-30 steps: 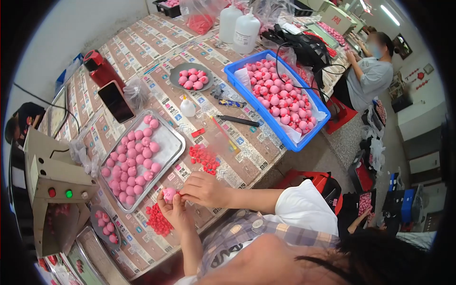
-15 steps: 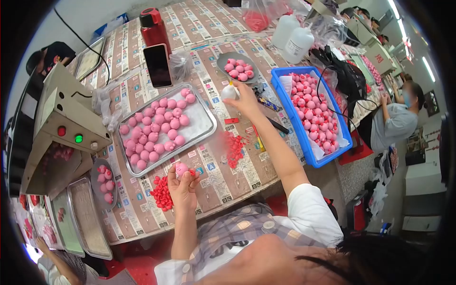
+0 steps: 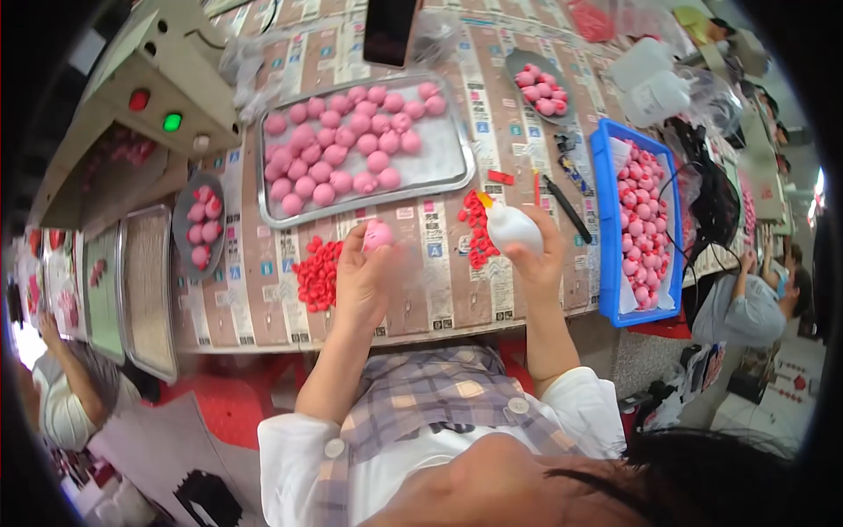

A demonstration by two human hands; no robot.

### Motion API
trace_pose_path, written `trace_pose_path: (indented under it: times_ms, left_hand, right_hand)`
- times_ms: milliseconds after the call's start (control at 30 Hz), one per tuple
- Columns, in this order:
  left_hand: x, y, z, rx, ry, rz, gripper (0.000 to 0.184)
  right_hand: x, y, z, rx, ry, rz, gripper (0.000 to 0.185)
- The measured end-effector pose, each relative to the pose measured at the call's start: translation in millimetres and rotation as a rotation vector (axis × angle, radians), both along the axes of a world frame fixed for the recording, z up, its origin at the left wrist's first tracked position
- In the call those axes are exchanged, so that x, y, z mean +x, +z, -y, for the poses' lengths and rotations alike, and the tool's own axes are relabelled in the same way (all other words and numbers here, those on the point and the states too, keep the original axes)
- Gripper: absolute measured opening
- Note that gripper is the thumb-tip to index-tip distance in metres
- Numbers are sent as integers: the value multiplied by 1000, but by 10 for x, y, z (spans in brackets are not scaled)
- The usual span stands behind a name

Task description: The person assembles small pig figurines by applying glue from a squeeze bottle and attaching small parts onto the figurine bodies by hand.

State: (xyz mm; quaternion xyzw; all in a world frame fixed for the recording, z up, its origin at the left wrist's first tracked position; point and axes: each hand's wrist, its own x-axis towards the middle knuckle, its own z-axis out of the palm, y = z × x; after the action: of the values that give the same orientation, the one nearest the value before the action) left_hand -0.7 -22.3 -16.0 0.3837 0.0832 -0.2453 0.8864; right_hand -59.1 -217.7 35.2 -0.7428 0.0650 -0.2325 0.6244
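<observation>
My left hand [image 3: 364,277] pinches a pink ball [image 3: 378,234] near the table's front edge; its fingertips are partly blurred. In my right hand [image 3: 537,255] is a small white squeeze bottle [image 3: 514,230], tilted with its yellow tip toward the left. Just behind that bottle lies a loose patch of small red pieces [image 3: 479,237]. A denser pile of red pieces [image 3: 318,274] sits left of my left hand. Beyond both hands, a metal tray [image 3: 439,145] on the table holds many pink balls.
A blue crate [image 3: 608,263] of pink and red balls stands at the right. Grey plates [image 3: 518,66] [image 3: 186,233] hold more balls. A black tool [image 3: 567,209], a phone [image 3: 389,31] and a beige machine [image 3: 189,70] are around. People sit at both sides.
My right hand has lifted the white bottle off the table and brought it back toward my left hand. The view has shifted, so the table's contents appear elsewhere.
</observation>
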Motion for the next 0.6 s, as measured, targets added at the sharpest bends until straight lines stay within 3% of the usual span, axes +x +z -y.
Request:
trace_pose_path:
  times_ms: [200,400,600]
  left_hand:
    - [-34,63,-35,-100,7,-67,38]
    - [-53,101,-68,-86,-22,-56,45]
    - [-49,103,-111,-123,-26,-78,39]
  right_hand:
    - [-47,-25,-201,159,-71,133,44]
    - [-60,-73,-251,-138,31,201,44]
    - [-40,-98,-324,-145,30,137,44]
